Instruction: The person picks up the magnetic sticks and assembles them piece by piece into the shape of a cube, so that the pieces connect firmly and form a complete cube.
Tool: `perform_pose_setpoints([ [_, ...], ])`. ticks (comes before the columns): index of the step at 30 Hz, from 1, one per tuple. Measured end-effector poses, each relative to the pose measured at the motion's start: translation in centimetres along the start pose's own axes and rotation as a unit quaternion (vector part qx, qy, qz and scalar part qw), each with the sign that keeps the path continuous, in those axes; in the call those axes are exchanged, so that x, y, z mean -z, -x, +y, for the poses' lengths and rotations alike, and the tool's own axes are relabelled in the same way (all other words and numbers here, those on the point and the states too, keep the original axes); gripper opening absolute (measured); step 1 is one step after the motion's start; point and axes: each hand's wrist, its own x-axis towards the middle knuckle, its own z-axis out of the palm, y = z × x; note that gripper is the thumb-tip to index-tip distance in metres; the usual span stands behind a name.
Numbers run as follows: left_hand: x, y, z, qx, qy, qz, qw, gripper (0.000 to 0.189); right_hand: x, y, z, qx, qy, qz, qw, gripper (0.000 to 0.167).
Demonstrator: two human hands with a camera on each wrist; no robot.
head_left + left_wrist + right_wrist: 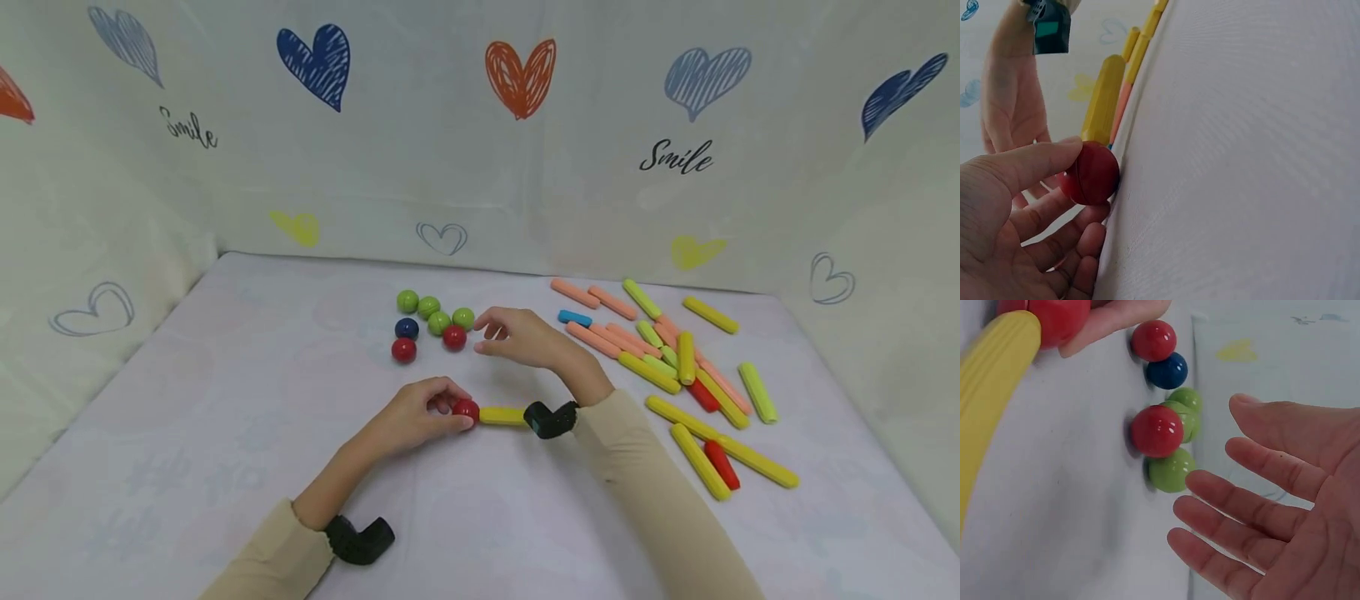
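Note:
My left hand (417, 415) pinches a red ball (1092, 174) between thumb and fingers, low over the table. A yellow stick (1103, 100) is joined to that ball and points right; in the head view its far end is hidden behind the right wrist's black camera. My right hand (517, 336) hovers beside the group of balls with loosely bent fingers, holding nothing. Nearest to it are a red ball (1157, 431) and a green ball (1171, 470), with a gap between them and the fingertips in the head view.
Farther left lie a blue ball (407, 329), another red ball (403, 350) and several green balls (407, 301). At the right, pink sticks (574, 293), yellow sticks (710, 315), short red sticks (722, 465) and a blue stick (574, 318) lie in a loose pile on the white table (225, 467).

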Motion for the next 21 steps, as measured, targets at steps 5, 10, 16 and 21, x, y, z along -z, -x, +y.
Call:
perform_pose_setpoints([
  [5, 0.2, 0.1, 0.0, 0.003, 0.008, -0.007, 0.9999, 0.024, -0.4, -2.5, 0.3, -0.027, -0.018, -0.031, 0.9990, 0.039],
  [10, 0.2, 0.1, -0.1, -0.003, 0.010, -0.011, 0.9999, 0.024, -1.1, -3.9, 0.7, -0.066, -0.076, -0.039, 0.9942, 0.041],
  [16, 0.1, 0.1, -0.1, -0.007, 0.008, -0.011, 0.9999, 0.022, -1.9, -4.7, 1.4, -0.080, -0.098, -0.010, 0.9919, 0.043],
  [21, 0.1, 0.1, -0.3, -0.013, 0.010, -0.013, 0.9998, 0.025, -2.5, -5.0, 1.6, -0.085, -0.085, -0.006, 0.9928, 0.045],
])
